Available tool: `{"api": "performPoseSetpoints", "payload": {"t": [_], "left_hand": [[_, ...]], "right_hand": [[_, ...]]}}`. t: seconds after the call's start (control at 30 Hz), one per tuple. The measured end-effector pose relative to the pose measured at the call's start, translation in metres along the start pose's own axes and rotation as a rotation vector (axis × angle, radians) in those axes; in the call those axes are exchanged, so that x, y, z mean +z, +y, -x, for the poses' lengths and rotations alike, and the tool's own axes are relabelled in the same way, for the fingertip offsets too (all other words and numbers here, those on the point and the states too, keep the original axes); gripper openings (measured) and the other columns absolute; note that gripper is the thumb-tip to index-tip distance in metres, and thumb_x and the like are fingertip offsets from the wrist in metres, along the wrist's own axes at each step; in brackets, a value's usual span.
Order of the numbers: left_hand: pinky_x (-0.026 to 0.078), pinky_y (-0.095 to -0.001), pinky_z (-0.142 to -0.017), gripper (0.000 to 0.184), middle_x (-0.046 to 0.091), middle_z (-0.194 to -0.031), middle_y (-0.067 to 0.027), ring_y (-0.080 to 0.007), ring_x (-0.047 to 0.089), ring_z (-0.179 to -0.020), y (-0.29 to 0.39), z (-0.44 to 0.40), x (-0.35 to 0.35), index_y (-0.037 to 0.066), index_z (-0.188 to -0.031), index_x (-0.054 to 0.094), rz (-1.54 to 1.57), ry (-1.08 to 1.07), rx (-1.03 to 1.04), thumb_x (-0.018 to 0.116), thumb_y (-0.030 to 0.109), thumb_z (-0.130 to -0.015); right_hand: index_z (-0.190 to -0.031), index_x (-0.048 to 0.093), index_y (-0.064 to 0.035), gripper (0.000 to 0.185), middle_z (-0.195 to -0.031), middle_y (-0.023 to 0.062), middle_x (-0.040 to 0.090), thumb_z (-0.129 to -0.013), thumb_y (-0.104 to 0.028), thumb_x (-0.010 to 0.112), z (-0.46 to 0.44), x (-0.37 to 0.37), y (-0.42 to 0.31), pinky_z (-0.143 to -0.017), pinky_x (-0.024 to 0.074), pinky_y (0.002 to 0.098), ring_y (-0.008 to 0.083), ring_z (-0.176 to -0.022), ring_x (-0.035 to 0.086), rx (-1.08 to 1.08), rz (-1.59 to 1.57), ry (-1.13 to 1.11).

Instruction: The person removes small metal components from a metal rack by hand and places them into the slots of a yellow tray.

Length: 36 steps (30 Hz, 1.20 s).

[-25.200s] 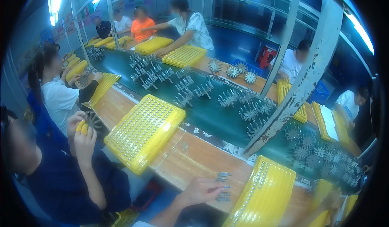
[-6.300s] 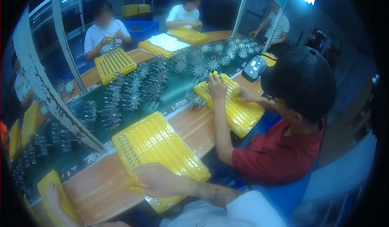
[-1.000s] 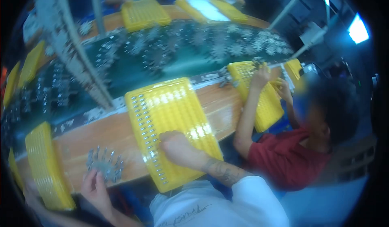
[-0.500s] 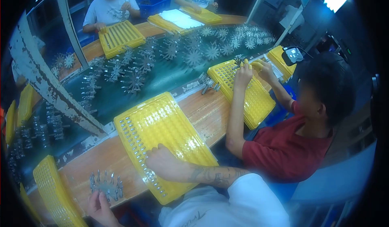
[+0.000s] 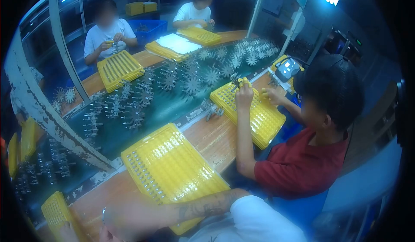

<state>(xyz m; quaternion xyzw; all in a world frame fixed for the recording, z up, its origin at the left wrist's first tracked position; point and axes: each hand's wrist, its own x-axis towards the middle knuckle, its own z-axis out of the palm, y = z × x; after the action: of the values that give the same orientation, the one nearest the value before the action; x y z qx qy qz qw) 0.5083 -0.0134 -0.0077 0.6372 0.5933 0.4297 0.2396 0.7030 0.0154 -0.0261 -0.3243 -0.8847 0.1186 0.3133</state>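
The right hand (image 5: 132, 214) and left hand (image 5: 106, 235) are being held left of a rectangular yellow plastic tray (image 5: 179, 166). Neither grip can be told.

Head camera, one: sits on the person's head, above the near edge of the bench (image 5: 212, 135), and faces forward and down, with wide, curved coverage and dark, rounded corners. Nearest the lens, at the lower edge: the wearer's right forearm (image 5: 201, 206) and white sleeve (image 5: 263, 218). Just beyond: a yellow tray (image 5: 177, 160), seen from above at a slant. Middle depth: green conveyor belt (image 5: 166, 111), which crosses diagonally from lower left to upper right. Farther off: co-workers (image 5: 96, 38) towards the top.
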Motion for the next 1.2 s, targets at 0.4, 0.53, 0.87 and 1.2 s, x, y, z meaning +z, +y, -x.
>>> {"api": "performPoseSetpoints", "payload": {"t": [0.4,0.53,0.87,1.2], "left_hand": [[0.053,-0.0335,-0.097,0.022,0.077,-0.112,-0.0121,-0.0228,0.070,-0.102,0.021,0.008,-0.007,-0.001,-0.117,0.076,-0.025,0.036,-0.204,0.071,0.007,-0.097],[0.054,-0.0337,-0.097,0.020,0.078,-0.106,-0.0112,-0.0231,0.071,-0.098,0.005,0.016,-0.015,-0.003,-0.113,0.076,-0.224,-0.027,0.146,0.071,0.004,-0.095],[0.057,-0.0412,-0.095,0.040,0.070,-0.127,-0.0164,-0.0290,0.066,-0.112,-0.087,0.029,0.006,0.006,-0.130,0.070,-0.301,-0.055,0.245,0.078,0.015,-0.092],[0.053,-0.0431,-0.098,0.039,0.071,-0.131,-0.0120,-0.0277,0.068,-0.114,-0.039,0.023,0.002,0.006,-0.130,0.071,-0.530,-0.114,0.324,0.077,0.015,-0.092]], "right_hand": [[-0.088,0.069,-0.0042,0.012,-0.103,0.0097,0.062,-0.081,-0.014,0.069,-0.020,-0.023,0.001,-0.085,0.0464,0.0377,0.0237,-0.105,0.062,-0.084,0.042,0.074],[-0.091,0.068,-0.0038,0.014,-0.105,0.0097,0.062,-0.081,-0.014,0.069,-0.018,-0.019,0.000,-0.085,0.0458,0.0375,0.0241,-0.104,0.061,-0.081,0.040,0.098],[-0.079,0.068,-0.0069,0.007,-0.096,0.0078,0.063,-0.075,-0.013,0.069,-0.011,-0.019,-0.005,-0.088,0.0442,0.0375,0.0240,-0.104,0.059,-0.057,0.044,0.116],[-0.088,0.069,-0.0067,0.013,-0.100,0.0068,0.062,-0.075,-0.010,0.069,0.007,-0.049,0.012,-0.085,0.0464,0.0363,0.0236,-0.103,0.060,0.019,0.102,0.086]]}}
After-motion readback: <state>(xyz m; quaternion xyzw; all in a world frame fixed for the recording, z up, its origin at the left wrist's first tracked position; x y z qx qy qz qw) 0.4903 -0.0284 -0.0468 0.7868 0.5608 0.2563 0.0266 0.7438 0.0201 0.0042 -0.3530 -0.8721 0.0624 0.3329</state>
